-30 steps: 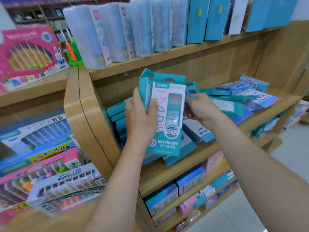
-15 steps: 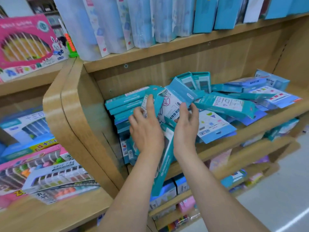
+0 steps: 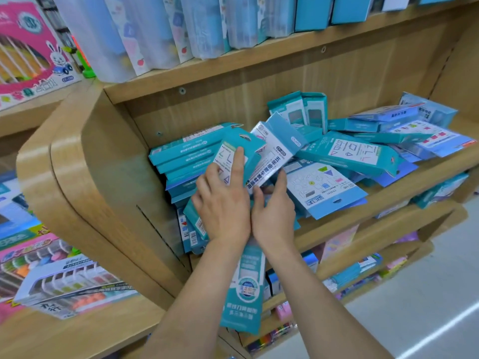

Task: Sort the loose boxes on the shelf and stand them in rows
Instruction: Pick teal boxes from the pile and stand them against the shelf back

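Teal boxes cover the wooden shelf (image 3: 363, 216). Several lie stacked flat at its left end (image 3: 186, 151), and a loose pile (image 3: 347, 151) spreads to the right. Two boxes (image 3: 303, 112) stand upright at the back. My left hand (image 3: 223, 206) holds a tilted teal box (image 3: 248, 143), its index finger straight along the box's front. My right hand (image 3: 274, 213) pinches the lower end of a white-faced box (image 3: 274, 154) that leans over the pile. A long teal box (image 3: 246, 288) hangs between my wrists, its top hidden under both hands.
A rounded wooden side panel (image 3: 85, 177) bounds the shelf on the left. Translucent packs (image 3: 155, 35) stand on the shelf above. A pink box (image 3: 31, 53) and abacus sets (image 3: 67, 288) fill the neighbouring unit. Lower shelves hold small goods; grey floor (image 3: 414, 294) is at the right.
Both hands went from holding one teal box up in front of the shelf to reaching into the pile. That box now hangs below my wrists. The camera has moved closer.
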Motion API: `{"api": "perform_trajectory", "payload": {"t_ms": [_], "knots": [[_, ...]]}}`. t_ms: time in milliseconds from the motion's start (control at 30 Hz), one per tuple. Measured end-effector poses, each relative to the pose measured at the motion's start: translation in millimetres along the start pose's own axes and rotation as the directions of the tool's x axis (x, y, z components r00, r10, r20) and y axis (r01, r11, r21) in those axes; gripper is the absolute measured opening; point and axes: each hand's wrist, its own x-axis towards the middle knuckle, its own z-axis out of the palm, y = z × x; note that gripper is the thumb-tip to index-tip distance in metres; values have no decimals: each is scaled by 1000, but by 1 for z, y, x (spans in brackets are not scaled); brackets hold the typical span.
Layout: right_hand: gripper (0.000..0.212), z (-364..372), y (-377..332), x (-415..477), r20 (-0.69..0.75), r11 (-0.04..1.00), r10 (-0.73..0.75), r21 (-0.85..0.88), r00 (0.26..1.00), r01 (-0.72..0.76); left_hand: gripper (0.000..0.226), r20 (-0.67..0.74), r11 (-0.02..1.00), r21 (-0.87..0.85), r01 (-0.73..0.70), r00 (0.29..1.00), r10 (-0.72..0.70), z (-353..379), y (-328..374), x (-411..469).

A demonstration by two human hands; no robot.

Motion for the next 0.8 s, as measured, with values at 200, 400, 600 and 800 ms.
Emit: {"api": "perform_trajectory", "payload": {"t_ms": [200,400,600,800], "knots": [[51,-22,1,15,116,999,4,-44,993,1,69,-46,998,-61,-14,999,12,-16,-14,9],[31,-53,-7,48,85,1000,14,4,996,-15,37,-176,897,-441,0,981,-87,-59,-25,-17],[21,-85,-6,62,90,1000,-11,6,996,11,43,-93,922,-334,-196,980,175,-65,-32,-37],[45,-127,10,82,40,999,45,-18,998,-44,45,137,912,-78,-403,902,410,-19,-47,-46]]}}
